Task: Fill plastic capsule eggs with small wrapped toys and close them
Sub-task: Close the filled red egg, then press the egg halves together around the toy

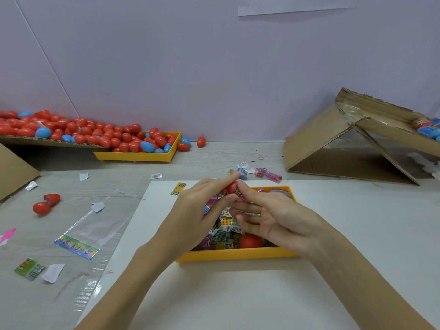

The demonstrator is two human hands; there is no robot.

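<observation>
A red capsule egg [231,187] is being pinched mid-frame by both hands [202,210] [273,217], and a wrapped toy [240,195] is probably better tucked fully in first.

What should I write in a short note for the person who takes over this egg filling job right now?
Left hand: holds a red egg piece over the near yellow tray.
Right hand: pinches a small wrapped toy against that egg piece.
Supplies: wrapped toys and one more red egg lie in the near tray. Egg capsules are piled in the far yellow tray and on the cardboard beside it. An open red egg lies on the table at the left.
Done: some eggs sit on the cardboard ramp at right; whether they are filled cannot be seen.
Left: push the toy in, close this egg, continue with the pile.
</observation>
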